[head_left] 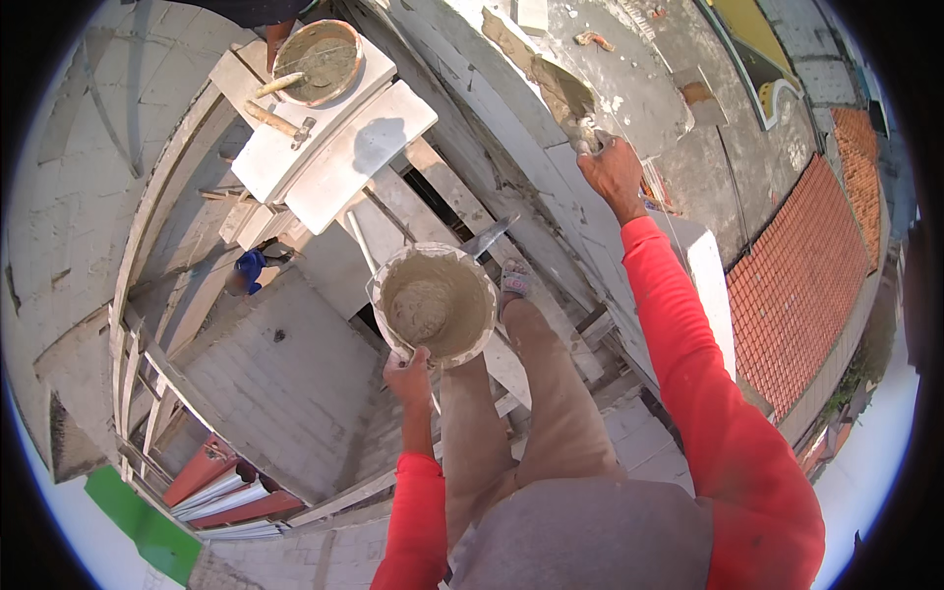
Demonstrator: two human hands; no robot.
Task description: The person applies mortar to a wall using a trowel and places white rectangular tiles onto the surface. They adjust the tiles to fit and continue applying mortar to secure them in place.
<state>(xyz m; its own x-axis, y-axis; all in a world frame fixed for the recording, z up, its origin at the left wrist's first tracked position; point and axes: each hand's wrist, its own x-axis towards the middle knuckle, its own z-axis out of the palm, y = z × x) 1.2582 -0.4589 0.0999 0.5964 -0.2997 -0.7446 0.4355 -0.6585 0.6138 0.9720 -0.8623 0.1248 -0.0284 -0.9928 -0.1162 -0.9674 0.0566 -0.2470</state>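
Note:
My left hand (pixel 406 374) is closed on the near left rim of a bucket (pixel 482 339), which hangs in front of my legs with grey mortar (pixel 421 310) inside. Out to the right, my right hand (pixel 612 172) is closed at the top of a pale block wall (pixel 536 123). It appears to grip a trowel (pixel 587 133), mostly hidden by the fingers and mortar. A bed of wet mortar (pixel 560 90) runs along the wall top just beyond that hand. A flat metal blade (pixel 492 236) sticks out behind the bucket.
Pale blocks (pixel 393 123) at the upper left bear a hammer (pixel 280 123) and a second mortar bucket (pixel 354 74). Another person's limb (pixel 278 41) shows beside it. A person in blue (pixel 254 267) is far below. Planks (pixel 452 197) lie near my foot; a tiled roof (pixel 792 285) lies right.

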